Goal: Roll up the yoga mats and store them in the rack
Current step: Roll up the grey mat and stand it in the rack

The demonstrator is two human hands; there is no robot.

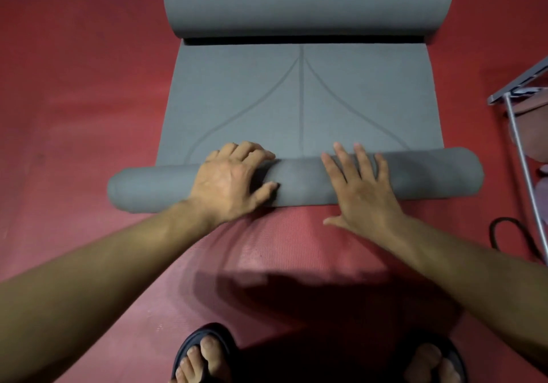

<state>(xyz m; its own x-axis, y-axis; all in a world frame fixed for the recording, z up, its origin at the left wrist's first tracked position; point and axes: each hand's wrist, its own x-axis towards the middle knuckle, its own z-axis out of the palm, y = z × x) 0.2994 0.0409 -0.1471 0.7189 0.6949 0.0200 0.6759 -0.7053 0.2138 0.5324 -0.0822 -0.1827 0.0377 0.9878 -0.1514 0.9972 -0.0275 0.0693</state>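
A grey yoga mat point(302, 98) lies on the red floor, with curved lines marked on its flat middle. Its near end is rolled into a tube point(415, 176) across the view. The far end curls up into a thicker roll point(308, 0) at the top. My left hand point(229, 179) sits on the near roll left of centre, fingers curled over the top and thumb against the front. My right hand point(360, 185) lies flat on the roll right of centre, fingers straight and spread.
A metal rack frame point(522, 145) stands at the right edge, with a black cord loop point(504, 234) on the floor beside it. My feet in dark sandals point(204, 356) stand on the red floor mat point(89, 116) at the bottom.
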